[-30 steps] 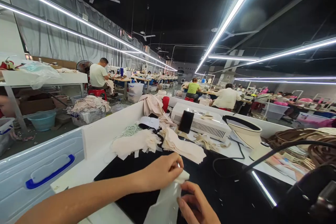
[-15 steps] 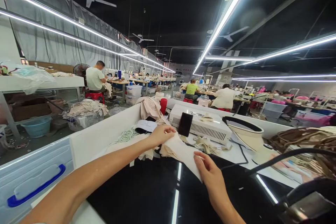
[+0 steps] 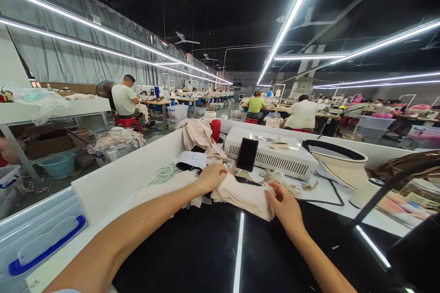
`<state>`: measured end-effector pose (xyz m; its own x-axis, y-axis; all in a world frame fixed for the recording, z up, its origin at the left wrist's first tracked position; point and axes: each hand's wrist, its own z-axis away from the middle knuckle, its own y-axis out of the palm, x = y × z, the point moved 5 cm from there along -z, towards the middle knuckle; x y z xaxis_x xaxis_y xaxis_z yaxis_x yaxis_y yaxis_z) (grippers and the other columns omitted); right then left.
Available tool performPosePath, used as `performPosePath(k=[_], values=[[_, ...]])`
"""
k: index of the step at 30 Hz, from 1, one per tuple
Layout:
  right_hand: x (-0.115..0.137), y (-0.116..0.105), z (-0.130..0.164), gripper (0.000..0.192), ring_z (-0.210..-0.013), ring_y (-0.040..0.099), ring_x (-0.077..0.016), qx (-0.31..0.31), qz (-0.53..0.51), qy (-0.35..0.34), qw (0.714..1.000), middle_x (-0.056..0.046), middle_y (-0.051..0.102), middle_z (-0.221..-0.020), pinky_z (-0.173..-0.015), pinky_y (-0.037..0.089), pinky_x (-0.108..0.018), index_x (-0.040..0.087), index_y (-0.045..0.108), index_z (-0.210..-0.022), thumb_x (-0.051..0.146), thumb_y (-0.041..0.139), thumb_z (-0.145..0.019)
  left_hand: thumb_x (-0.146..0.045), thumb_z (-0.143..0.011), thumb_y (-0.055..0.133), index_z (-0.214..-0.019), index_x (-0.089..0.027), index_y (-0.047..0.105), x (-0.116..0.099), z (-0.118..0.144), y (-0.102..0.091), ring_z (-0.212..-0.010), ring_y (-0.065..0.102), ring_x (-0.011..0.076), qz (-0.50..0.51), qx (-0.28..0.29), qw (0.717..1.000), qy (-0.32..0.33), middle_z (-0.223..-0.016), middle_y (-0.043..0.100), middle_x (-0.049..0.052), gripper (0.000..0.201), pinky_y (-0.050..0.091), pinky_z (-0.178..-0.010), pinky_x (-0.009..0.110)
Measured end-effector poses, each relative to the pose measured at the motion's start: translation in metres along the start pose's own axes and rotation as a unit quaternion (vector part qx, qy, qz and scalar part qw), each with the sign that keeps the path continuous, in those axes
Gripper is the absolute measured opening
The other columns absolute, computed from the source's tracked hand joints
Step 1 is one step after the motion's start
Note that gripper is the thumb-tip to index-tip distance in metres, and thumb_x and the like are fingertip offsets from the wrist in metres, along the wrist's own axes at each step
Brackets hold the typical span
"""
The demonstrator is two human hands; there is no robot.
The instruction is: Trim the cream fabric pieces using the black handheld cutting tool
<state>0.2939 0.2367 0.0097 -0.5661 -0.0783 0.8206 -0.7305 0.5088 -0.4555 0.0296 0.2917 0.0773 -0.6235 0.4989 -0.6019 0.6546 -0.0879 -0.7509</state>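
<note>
the cloth stack (image 3: 245,194) runs left to right between my hands. my left hand (image 3: 211,177) presses its far end while my right hand (image 3: 287,206) pinches the near corner, the two hands apart.

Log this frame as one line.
left hand: on cream fabric stack | right hand: gripping stack's right edge | surface: black worktop

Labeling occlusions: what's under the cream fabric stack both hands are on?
The fabric stack lies on the black table, under the left hand and right hand. Anything beneath it is hidden.
</note>
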Motion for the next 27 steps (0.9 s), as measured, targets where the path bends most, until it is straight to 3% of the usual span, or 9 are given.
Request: performPosePath(k=[3, 5, 10, 13, 19, 23, 27], values=[[0.002, 0.004, 0.005, 0.032, -0.119, 0.066, -0.0288, 0.004, 0.021, -0.048, 0.999, -0.009, 0.072, -0.123, -0.108, 0.049, -0.054, 0.019, 0.07, -0.117, 0.042, 0.07, -0.094, -0.037, -0.105, 0.066, -0.129, -0.016, 0.065, 0.015, 0.003, -0.004, -0.109, 0.069, 0.0245, -0.01, 0.022, 0.999, -0.029, -0.128, 0.067, 0.01, 0.032, 0.061, -0.093, 0.044], [0.006, 0.002, 0.01, 0.037, -0.125, 0.063, -0.0346, -0.006, 0.025, -0.066, 0.997, -0.012, 0.074, -0.124, -0.113, 0.043, -0.057, 0.02, 0.072, -0.115, 0.045, 0.066, -0.088, -0.037, -0.105, 0.067, -0.13, -0.016, 0.064, 0.025, 0.006, -0.019, -0.108, 0.069, 0.0244, -0.021, 0.028, 0.998, -0.045, -0.128, 0.067, 0.01, 0.033, 0.061, -0.092, 0.044], [0.018, -0.006, 0.025, 0.049, -0.115, 0.067, -0.038, -0.007, 0.016, -0.077, 0.997, -0.014, 0.076, -0.116, -0.099, 0.052, -0.054, 0.022, 0.073, -0.109, 0.057, 0.058, -0.079, -0.038, -0.105, 0.066, -0.13, -0.016, 0.065, 0.055, 0.033, -0.079, -0.112, 0.068, 0.0257, -0.094, 0.018, 0.991, -0.09, -0.131, 0.065, 0.011, 0.033, 0.06, -0.096, 0.046], [0.024, -0.006, 0.036, 0.05, -0.107, 0.069, -0.0362, -0.006, 0.005, -0.065, 0.998, -0.014, 0.076, -0.115, -0.09, 0.056, -0.051, 0.022, 0.074, -0.106, 0.06, 0.057, -0.078, -0.038, -0.104, 0.067, -0.131, -0.016, 0.064, 0.072, 0.062, -0.099, -0.111, 0.068, 0.0262, -0.132, 0.028, 0.983, -0.121, -0.13, 0.066, 0.01, 0.035, 0.06, -0.095, 0.046], [0.044, 0.004, 0.059, 0.051, -0.096, 0.073, -0.0315, 0.044, -0.026, -0.057, 0.997, -0.013, 0.075, -0.113, -0.083, 0.059, -0.045, 0.022, 0.076, -0.101, 0.063, 0.058, -0.076, -0.037, -0.104, 0.067, -0.13, -0.016, 0.065, 0.086, 0.104, -0.087, -0.111, 0.068, 0.0253, -0.141, 0.038, 0.979, -0.144, -0.13, 0.066, 0.01, 0.033, 0.06, -0.094, 0.045], [0.061, 0.006, 0.074, 0.047, -0.091, 0.075, -0.0281, 0.089, -0.039, -0.06, 0.993, -0.01, 0.076, -0.114, -0.079, 0.06, -0.04, 0.025, 0.077, -0.098, 0.062, 0.061, -0.075, -0.038, -0.105, 0.067, -0.131, -0.016, 0.064, 0.089, 0.109, -0.079, -0.112, 0.068, 0.0257, -0.107, 0.007, 0.985, -0.138, -0.131, 0.065, 0.011, 0.034, 0.06, -0.095, 0.046], [0.075, 0.009, 0.091, 0.043, -0.086, 0.075, -0.0276, 0.131, -0.047, -0.054, 0.989, -0.008, 0.079, -0.105, -0.074, 0.059, -0.039, 0.026, 0.078, -0.093, 0.062, 0.065, -0.072, -0.038, -0.104, 0.067, -0.131, -0.016, 0.064, 0.092, 0.107, -0.087, -0.112, 0.068, 0.0265, -0.051, -0.02, 0.989, -0.136, -0.131, 0.065, 0.01, 0.035, 0.06, -0.095, 0.046]])
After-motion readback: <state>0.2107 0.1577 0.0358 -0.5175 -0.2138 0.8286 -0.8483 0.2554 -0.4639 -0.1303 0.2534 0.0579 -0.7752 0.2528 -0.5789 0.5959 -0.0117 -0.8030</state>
